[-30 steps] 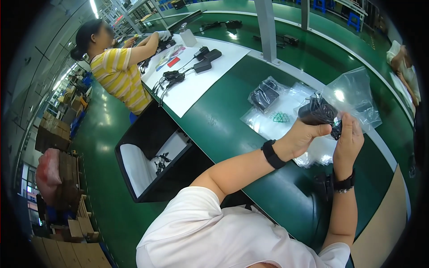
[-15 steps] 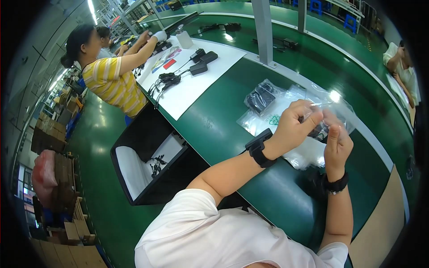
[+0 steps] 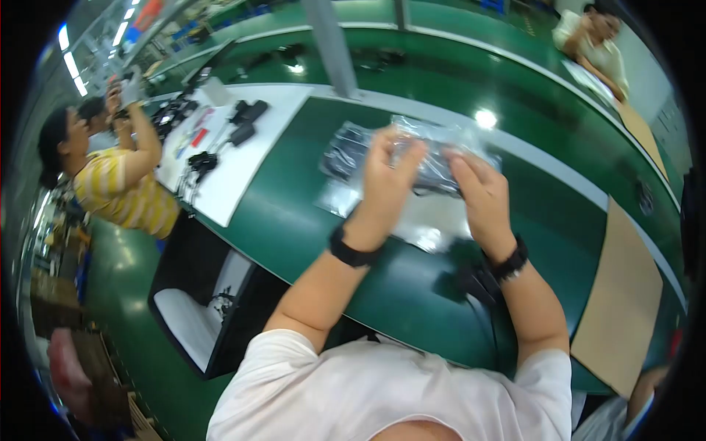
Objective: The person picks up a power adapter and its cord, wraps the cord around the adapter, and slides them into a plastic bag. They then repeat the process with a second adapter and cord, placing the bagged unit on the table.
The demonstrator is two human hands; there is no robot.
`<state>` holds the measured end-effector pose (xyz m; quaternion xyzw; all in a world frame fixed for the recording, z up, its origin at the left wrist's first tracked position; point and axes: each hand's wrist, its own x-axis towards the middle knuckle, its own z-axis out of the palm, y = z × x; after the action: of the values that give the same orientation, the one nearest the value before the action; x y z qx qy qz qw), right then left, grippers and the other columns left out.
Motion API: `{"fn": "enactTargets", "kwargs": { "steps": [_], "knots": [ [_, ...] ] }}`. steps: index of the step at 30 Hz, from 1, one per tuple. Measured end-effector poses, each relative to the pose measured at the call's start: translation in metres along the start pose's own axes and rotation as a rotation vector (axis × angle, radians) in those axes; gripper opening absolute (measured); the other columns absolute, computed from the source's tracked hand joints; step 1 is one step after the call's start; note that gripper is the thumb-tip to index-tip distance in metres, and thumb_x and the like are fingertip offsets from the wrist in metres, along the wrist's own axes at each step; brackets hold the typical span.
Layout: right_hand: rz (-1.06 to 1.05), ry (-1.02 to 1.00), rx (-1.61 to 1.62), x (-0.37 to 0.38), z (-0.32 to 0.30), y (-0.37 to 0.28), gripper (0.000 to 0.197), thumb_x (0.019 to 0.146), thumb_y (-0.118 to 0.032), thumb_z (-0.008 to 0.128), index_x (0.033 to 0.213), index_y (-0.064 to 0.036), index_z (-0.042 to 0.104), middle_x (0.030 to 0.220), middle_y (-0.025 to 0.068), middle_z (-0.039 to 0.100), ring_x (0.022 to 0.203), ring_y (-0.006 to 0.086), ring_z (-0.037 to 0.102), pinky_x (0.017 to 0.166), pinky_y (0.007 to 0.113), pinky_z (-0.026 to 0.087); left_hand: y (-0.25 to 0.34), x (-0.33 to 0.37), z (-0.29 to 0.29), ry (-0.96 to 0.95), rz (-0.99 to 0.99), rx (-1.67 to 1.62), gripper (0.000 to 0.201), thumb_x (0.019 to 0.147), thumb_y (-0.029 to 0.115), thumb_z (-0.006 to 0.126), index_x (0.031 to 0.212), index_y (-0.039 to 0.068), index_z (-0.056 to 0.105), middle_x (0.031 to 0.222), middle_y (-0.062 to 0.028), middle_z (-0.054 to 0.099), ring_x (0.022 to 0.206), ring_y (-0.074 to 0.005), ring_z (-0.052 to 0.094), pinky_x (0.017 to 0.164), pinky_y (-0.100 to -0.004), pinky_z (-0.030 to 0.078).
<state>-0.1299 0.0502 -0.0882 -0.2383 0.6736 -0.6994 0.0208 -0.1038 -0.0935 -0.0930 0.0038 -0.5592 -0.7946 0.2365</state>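
Observation:
Between my two hands is a clear plastic bag (image 3: pixel 435 167) with a dark item and a cable inside. My left hand (image 3: pixel 390 173) pinches the bag's left side, thumb against fingers. On the opposite side my right hand (image 3: pixel 482 192) grips it, fingers curled, slightly blurred. Left of them lies another bagged black item (image 3: pixel 346 153). Flat clear bags (image 3: pixel 430 224) are stacked beneath my hands. Beside my right wrist rests a black power adapter (image 3: pixel 476 281) with its cable trailing toward me.
A green worktable (image 3: pixel 276 173) lies before me. To the left, a white sheet (image 3: pixel 254 154) bears black adapters (image 3: pixel 246 121). A person in yellow stripes (image 3: pixel 121 184) works there. A black bin (image 3: pixel 198 312) stands by the edge; cardboard (image 3: pixel 621 309) lies at right.
My view has turned right, so the scene sits further left. My hands have drawn level on either side of the bag. The dark item in it shows more plainly.

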Motion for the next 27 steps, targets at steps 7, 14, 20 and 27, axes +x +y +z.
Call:
{"fn": "enactTargets", "kwargs": {
  "steps": [7, 14, 20, 27],
  "knots": [
    [-0.142, -0.049, 0.055, 0.005, -0.007, 0.0, 0.035, 0.088, -0.013, 0.051, 0.12, 0.0005, 0.049, 0.114, 0.0115, 0.055, 0.097, 0.0135, 0.053, 0.084, 0.023, 0.04, -0.004, 0.008, -0.007, -0.12, -0.056, 0.126, 0.02, 0.089, 0.018, 0.05, 0.102, 0.003, 0.053, 0.082, 0.0012, 0.053, 0.068, -0.0041, 0.045, 0.058, -0.0195, 0.037],
    [0.101, -0.398, 0.0, 0.027, -0.025, -0.014, 0.061, 0.081, -0.026, 0.062, 0.129, 0.0016, 0.037, 0.108, 0.0111, 0.057, 0.089, 0.0119, 0.055, 0.078, 0.023, 0.043, -0.002, 0.004, -0.004, -0.028, 0.312, 0.601, 0.024, 0.09, 0.023, 0.051, 0.085, 0.0, 0.052, 0.063, -0.0025, 0.052, 0.056, -0.0083, 0.046, 0.052, -0.0246, 0.039],
    [0.435, -0.478, 0.014, 0.091, -0.074, 0.007, 0.047, 0.077, -0.017, 0.064, 0.117, 0.004, 0.051, 0.098, 0.0077, 0.06, 0.084, 0.0104, 0.057, 0.075, 0.023, 0.046, 0.014, 0.014, -0.018, 0.072, -0.005, 0.435, 0.029, 0.09, 0.027, 0.05, 0.095, -0.001, 0.053, 0.073, -0.006, 0.058, 0.065, -0.0095, 0.05, 0.059, -0.0234, 0.041],
    [0.055, 0.068, -1.523, 0.212, -0.24, 0.093, 0.03, 0.075, -0.018, 0.06, 0.104, -0.016, 0.063, 0.093, 0.0087, 0.062, 0.082, 0.0239, 0.059, 0.072, 0.033, 0.048, 0.032, 0.003, -0.02, 0.236, 0.477, 0.701, 0.01, 0.084, 0.01, 0.056, 0.085, 0.0, 0.057, 0.073, -0.0081, 0.059, 0.06, -0.0151, 0.056, 0.054, -0.0238, 0.044]
  ]
}}
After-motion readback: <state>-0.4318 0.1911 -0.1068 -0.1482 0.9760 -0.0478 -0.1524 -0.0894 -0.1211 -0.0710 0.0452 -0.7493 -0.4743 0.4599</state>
